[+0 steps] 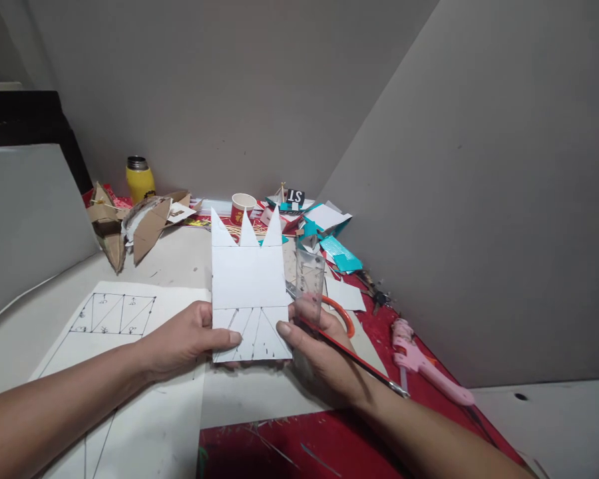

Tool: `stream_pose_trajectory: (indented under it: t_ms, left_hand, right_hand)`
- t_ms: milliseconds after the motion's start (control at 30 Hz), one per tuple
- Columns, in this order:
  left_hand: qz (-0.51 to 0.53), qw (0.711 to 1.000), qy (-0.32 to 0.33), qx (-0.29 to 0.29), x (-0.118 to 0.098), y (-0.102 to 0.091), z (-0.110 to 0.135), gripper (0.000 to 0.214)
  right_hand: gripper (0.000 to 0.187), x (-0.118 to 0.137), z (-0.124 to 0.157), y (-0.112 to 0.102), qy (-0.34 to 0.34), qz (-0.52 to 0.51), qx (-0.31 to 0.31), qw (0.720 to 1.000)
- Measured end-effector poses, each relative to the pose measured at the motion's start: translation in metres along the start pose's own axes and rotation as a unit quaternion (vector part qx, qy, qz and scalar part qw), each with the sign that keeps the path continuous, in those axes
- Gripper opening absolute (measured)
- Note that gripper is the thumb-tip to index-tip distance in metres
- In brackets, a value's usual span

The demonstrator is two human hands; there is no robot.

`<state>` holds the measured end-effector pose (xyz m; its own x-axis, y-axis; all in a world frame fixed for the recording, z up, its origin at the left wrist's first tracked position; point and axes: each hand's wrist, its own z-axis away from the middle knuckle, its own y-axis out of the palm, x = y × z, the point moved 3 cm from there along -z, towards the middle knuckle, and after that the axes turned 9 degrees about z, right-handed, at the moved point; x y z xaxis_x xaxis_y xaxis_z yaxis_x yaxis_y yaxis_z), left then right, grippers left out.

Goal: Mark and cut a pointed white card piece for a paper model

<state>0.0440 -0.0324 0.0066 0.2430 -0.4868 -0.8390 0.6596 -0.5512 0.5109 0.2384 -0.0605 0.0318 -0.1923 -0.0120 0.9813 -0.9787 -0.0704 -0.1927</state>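
Note:
A white card cutout (248,276) with three pointed tips along its top is held up over the table. Pencil lines cross its lower part. My left hand (192,336) grips its lower left side, thumb on the front and fingers behind. On the lower right, my right hand (324,349) pinches the card the same way. That hand also keeps a red-and-black pencil (362,362) and a clear plastic ruler (309,279) against it. Scissors with orange handles (347,316) lie behind the right hand, partly hidden.
A large drawn sheet (124,372) lies at left. Behind are cardboard pieces (150,233), a yellow bottle (140,179), a paper cup (243,207) and teal scraps (340,254). A pink glue gun (419,362) rests on the red cover (279,452) at right, below the grey wall (479,199).

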Motion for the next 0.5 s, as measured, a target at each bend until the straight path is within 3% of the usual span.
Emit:
stream_pose_trajectory:
  t_ms: [267,500]
  left_hand:
    - [0.052,0.998,0.018,0.006,0.0,-0.004,-0.001,0.036]
    - [0.072,0.996,0.042,-0.038,-0.007,-0.011,-0.001,0.032]
  right_hand:
    - [0.028,-0.013,0.0,0.002,0.042,-0.075,-0.011,0.996]
    - [0.02,-0.019,-0.004,-0.004,-0.014,-0.128,-0.051,0.99]
